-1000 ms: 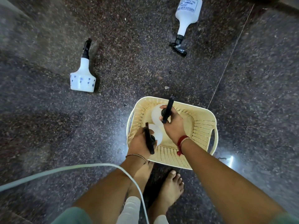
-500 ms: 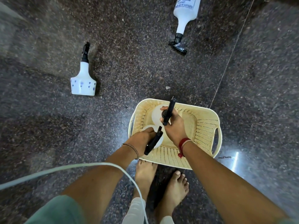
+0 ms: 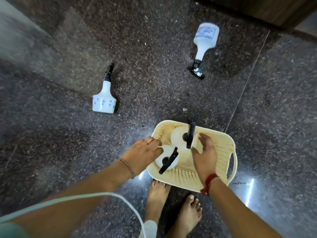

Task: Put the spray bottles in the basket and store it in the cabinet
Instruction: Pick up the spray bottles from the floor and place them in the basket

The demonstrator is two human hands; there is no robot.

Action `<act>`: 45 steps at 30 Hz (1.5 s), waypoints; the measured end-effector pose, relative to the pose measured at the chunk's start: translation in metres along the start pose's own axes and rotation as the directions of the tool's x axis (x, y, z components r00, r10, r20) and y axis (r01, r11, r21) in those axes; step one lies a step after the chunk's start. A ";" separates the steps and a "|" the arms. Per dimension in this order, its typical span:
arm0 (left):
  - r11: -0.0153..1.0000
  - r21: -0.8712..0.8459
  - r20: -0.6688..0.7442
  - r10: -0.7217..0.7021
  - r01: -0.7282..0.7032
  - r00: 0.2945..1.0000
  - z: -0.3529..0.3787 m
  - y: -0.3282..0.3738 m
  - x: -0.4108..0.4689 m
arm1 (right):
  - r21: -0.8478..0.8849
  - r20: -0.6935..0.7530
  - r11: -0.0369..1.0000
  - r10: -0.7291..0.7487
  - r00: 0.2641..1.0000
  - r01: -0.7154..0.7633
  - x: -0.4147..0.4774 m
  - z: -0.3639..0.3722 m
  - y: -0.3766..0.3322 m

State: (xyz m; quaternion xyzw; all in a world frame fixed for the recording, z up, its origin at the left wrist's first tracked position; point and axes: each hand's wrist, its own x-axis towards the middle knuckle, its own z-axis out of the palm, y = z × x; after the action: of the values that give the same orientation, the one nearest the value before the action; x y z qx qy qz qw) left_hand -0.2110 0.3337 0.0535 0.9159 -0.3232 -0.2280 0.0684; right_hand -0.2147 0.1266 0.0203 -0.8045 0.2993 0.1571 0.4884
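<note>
A cream perforated basket stands on the dark stone floor by my feet. Two white spray bottles with black triggers stand upright inside it, the near one at its left and the far one behind it. My left hand hovers open beside the near bottle, fingers just off it. My right hand is open over the basket, right of the far bottle's trigger. Two more white spray bottles lie on the floor: a dotted one at left, a labelled one at upper right.
My bare feet stand just in front of the basket. A white cable crosses my left forearm. A dark wooden cabinet base runs along the top right. A floor joint line runs diagonally beside the basket.
Both hands have let go of the bottle triggers and opened, drawing back from the two bottles that now stand in the basket. The view has tilted up, showing more floor.
</note>
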 end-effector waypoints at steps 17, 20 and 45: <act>0.273 -0.298 0.000 -0.958 0.915 0.286 0.008 -0.235 0.050 | -0.541 0.063 0.576 -0.698 0.713 0.612 0.187 0.039 -0.153; 0.238 -0.256 0.044 -0.965 0.937 0.257 0.021 -0.262 0.072 | -0.808 0.377 0.068 -0.704 0.602 0.586 0.263 0.025 -0.150; 0.579 -0.107 -0.137 -0.814 0.809 0.564 0.058 -0.265 0.129 | -0.788 0.572 -0.493 -0.362 0.736 0.370 0.347 0.083 -0.138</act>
State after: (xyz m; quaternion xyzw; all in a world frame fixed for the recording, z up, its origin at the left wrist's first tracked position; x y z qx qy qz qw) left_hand -0.0006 0.4622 -0.1186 0.9767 0.1439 -0.1595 -0.0019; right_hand 0.1437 0.1339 -0.1125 -0.8963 -0.2660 0.1381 -0.3268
